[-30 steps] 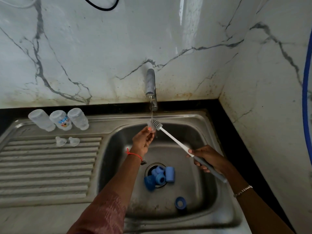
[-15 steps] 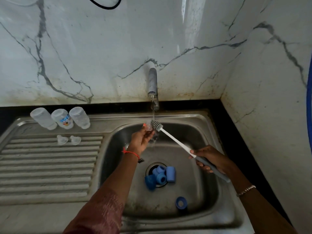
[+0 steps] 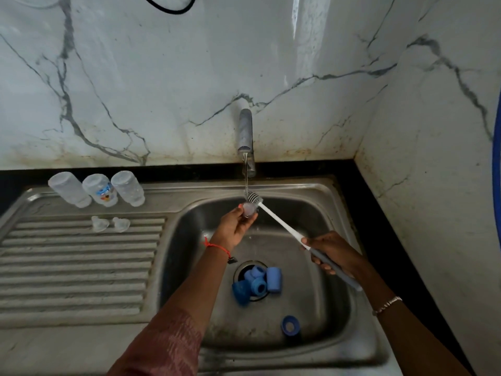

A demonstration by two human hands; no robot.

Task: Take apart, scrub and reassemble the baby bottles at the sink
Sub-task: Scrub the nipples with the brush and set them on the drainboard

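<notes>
L hand is up over the far part of the stainless-steel sink basin. Its fingers are curled, thumb & fingertips pinching a small clear silicone teat right under the thin water stream from the grey metal tap. R hand, nearer & to the right, is wrapped round the grey handle of a long bottle brush w/ white shaft; the handle end sticks out past the palm toward the near right. Brush long axis runs diagonally, near right to far left. The bristle head points far-left, sits in the stream & looks to be touching the teat's far edge. Which way the teat's opening faces: can't tell, too blurred. Red thread on L wrist, pale bracelet on R wrist. Over the drain a cluster of blue plastic caps & collars lies bunched together; one blue ring collar lies apart, to their near right. On the ribbed steel drainboard at left, 3 clear plastic bottle bodies stand side by side at the far edge, the middle one w/ a colour print. Just nearer than them sit 2 more clear teats, close together but apart. White marble wall w/ grey veins backs the sink.
</notes>
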